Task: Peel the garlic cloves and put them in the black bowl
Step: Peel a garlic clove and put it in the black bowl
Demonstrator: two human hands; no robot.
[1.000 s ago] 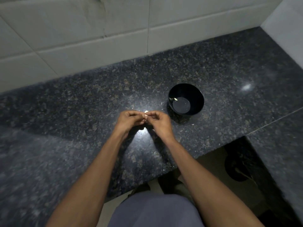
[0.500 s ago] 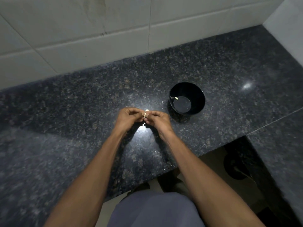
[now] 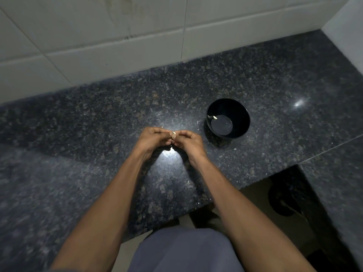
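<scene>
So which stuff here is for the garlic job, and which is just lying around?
For the job:
- garlic clove, pinched between left hand and right hand
- black bowl, small pale piece inside

Just lying about:
- papery skin flakes on the granite counter
- dark round thing on the floor

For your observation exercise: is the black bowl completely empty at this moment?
No. The black bowl already holds a small pale piece by its inner wall, while both hands pinch a garlic clove beside it.
</scene>
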